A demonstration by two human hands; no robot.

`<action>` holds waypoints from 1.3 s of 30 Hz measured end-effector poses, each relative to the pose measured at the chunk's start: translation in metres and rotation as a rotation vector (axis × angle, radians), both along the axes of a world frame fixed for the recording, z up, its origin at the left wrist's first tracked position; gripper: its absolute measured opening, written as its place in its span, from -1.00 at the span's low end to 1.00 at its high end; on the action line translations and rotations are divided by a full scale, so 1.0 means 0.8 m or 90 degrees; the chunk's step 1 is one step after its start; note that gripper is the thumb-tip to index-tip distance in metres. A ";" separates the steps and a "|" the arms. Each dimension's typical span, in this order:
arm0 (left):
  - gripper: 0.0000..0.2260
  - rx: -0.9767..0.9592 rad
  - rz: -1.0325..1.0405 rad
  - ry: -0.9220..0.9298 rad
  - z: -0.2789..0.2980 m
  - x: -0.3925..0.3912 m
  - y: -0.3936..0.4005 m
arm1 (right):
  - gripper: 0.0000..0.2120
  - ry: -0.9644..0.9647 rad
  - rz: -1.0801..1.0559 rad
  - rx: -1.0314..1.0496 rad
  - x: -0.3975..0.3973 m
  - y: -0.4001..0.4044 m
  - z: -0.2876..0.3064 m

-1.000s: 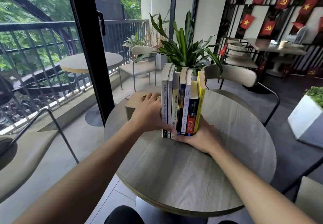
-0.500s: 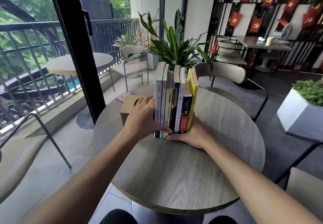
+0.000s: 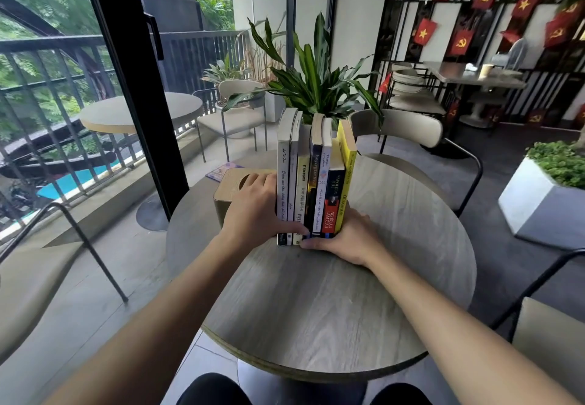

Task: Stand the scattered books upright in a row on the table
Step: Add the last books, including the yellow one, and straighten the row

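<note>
Books (image 3: 313,180) upright mid-table (image 3: 316,309), spines near, row running left to right, squeezed between left hand (image 3: 253,214) flat on the left end and right hand (image 3: 348,240) cupping the yellow book (image 3: 345,164).

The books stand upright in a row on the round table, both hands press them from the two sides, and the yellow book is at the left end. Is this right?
Not quite. The head view shows the yellow book at the right end of the row of books, beside the right hand. The rest holds: the row stands upright on the round table, the left hand pressing the other side.
</note>
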State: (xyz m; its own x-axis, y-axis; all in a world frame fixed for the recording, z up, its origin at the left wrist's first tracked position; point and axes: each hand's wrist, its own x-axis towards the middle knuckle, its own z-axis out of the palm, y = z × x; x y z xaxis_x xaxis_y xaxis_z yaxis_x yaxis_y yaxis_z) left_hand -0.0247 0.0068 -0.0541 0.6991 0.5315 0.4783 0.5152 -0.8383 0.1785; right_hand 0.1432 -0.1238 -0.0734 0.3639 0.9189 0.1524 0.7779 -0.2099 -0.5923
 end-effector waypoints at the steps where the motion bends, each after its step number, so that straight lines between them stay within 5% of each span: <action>1: 0.04 -0.002 0.003 0.000 0.000 0.000 0.000 | 0.07 0.022 0.004 -0.007 0.001 -0.003 0.001; 8: 0.03 0.000 0.004 -0.007 0.002 -0.001 -0.003 | 0.19 0.120 0.038 -0.032 0.014 -0.012 -0.001; 13: 0.04 0.000 0.018 0.012 0.001 0.001 -0.002 | 0.05 0.103 0.030 -0.016 0.018 -0.010 -0.005; 26: 0.02 0.020 0.023 0.027 0.006 -0.004 -0.011 | 0.00 -0.051 0.000 0.025 0.004 -0.006 -0.008; 39: 0.03 0.009 0.022 0.028 0.011 -0.006 -0.018 | 0.02 -0.057 -0.023 0.034 -0.002 -0.011 -0.004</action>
State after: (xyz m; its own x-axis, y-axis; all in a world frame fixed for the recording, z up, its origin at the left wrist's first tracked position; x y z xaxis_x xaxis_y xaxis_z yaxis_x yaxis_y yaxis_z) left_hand -0.0298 -0.0076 -0.0454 0.7012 0.5486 0.4555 0.5504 -0.8225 0.1433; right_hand 0.1416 -0.1322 -0.0766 0.3795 0.8951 0.2338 0.8204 -0.2088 -0.5323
